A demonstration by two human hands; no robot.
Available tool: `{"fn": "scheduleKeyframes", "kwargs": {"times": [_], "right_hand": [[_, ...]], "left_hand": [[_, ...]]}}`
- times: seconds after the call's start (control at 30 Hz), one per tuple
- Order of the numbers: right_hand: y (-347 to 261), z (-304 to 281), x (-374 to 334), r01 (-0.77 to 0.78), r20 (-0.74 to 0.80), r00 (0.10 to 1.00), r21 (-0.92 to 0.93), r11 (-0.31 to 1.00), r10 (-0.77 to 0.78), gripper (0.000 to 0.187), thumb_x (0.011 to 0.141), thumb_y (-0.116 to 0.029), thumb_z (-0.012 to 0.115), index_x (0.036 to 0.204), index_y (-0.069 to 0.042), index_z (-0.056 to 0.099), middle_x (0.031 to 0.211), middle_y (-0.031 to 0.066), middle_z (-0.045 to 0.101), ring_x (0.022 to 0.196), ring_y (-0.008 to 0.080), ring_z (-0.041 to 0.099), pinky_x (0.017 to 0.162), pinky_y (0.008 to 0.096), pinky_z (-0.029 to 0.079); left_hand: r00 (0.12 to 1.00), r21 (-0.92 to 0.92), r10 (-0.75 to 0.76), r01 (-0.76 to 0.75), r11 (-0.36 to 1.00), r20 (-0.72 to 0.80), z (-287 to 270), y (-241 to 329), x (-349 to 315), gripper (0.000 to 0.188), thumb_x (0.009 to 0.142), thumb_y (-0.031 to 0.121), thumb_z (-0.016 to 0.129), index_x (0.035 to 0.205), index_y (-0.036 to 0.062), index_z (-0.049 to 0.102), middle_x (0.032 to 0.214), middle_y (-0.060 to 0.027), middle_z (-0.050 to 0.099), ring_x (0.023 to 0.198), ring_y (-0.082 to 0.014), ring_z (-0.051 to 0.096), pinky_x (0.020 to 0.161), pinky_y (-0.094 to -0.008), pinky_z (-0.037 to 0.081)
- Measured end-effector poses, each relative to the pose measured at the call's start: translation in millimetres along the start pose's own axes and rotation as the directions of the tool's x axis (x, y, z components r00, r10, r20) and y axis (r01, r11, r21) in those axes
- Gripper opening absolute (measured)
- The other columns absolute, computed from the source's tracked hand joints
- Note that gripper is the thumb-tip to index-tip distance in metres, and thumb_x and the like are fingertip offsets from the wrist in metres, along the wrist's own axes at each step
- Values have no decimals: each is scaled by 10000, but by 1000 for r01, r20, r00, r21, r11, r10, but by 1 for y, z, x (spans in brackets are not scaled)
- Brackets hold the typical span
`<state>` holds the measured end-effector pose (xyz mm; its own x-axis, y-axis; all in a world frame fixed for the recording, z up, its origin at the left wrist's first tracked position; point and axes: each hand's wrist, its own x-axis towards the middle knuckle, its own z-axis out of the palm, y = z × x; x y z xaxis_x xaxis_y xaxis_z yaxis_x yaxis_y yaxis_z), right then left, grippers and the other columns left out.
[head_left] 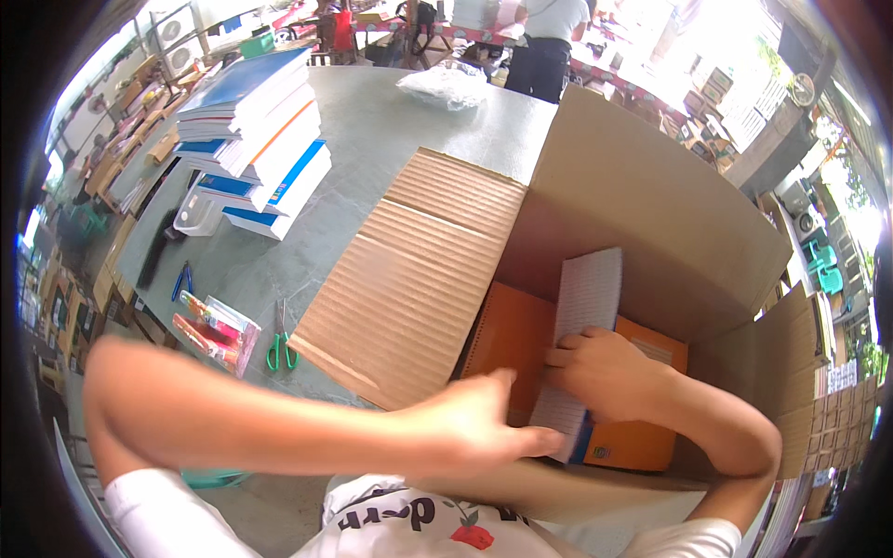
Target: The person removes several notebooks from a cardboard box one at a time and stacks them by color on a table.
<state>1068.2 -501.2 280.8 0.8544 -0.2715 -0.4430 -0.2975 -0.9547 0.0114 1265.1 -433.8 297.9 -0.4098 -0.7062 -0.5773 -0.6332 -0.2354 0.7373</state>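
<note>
My right hand (609,372) is inside a large cardboard box (642,205), its fingers closed on a pale ribbed strip of cardboard (592,288) that stands between orange notebooks. One orange spiral notebook (507,325) lies left of the strip, another orange notebook (642,437) right of it. A bit of blue shows at the strip's lower end. My left hand (470,423) reaches over the box's near left edge, slightly blurred, thumb and forefinger apart near the strip's lower end. It holds nothing that I can see; its other fingers are partly hidden.
A corrugated box flap (409,270) spreads left over the grey table (363,112). Beyond it stands a tall stack of blue-and-white books (251,130). Green-handled scissors (282,349), blue pliers (183,281), pens in packaging (219,330) and clear plastic (445,88) lie about. A person (549,46) stands behind.
</note>
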Motion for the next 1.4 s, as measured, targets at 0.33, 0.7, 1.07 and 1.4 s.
{"fn": "scheduleKeyframes", "kwargs": {"times": [0.33,0.7,1.07,1.4], "right_hand": [[15,-23,-11,-154,296,951,203,967,89,578,539,-179,761,1065,-13,585,1095,119,567,1053,290,507,900,399,394],[-4,-79,-114,-215,-443,805,403,890,395,514,632,-149,747,1090,3,570,1004,166,609,933,348,584,823,375,470],[-223,25,-29,327,-476,693,877,351,542,250,837,-246,580,990,-48,590,941,116,600,877,277,581,745,373,454],[-229,10,182,116,-570,460,799,590,681,679,868,-559,386,1324,-57,365,1281,151,424,1131,286,444,937,405,364]], "left_hand": [[953,-508,-13,173,844,303,56,7,89,432,652,181,670,1053,92,536,1017,-47,541,936,-191,516,772,-296,444],[897,-504,-395,439,744,197,42,10,91,485,756,149,645,1199,68,465,1155,-100,550,1083,-227,524,906,-419,447],[942,-857,303,-37,514,141,-46,26,-41,240,726,101,647,938,22,568,919,-113,604,815,-204,607,781,-370,514],[876,-734,134,-464,497,-463,-168,-171,-207,256,703,76,656,931,-6,573,832,-100,607,767,-182,605,729,-323,504]]}}
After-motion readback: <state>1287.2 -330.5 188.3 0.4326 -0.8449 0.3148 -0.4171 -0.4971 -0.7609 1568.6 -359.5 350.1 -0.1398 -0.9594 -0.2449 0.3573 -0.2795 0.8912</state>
